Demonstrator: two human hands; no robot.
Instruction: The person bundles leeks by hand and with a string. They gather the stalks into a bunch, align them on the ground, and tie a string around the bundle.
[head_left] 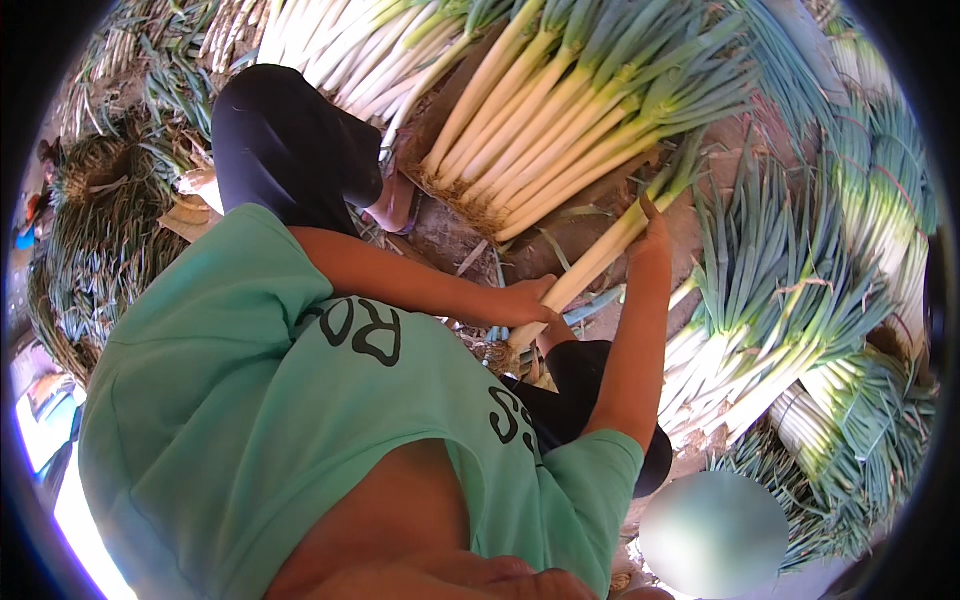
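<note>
A single large green onion [585,272] lies slanted across the middle in front of me, its roots toward my body and its green leaves pointing up and right. My left hand [528,302] is closed around the white stalk close to the root end. Farther up, where white turns to green, my right hand [652,232] grips the same stalk. Just beyond it lies a spread of trimmed-looking large green onions [560,125], side by side, with their brown roots toward me and their leaves fanned to the upper right.
Another row of onions [385,50] lies at the far left. To the right are a loose bundle [770,300] and several tied bundles [885,180]. Heaps of withered leaves [110,240] stand on the left. My bent knee [290,130] and sandalled foot [400,205] flank the bare ground.
</note>
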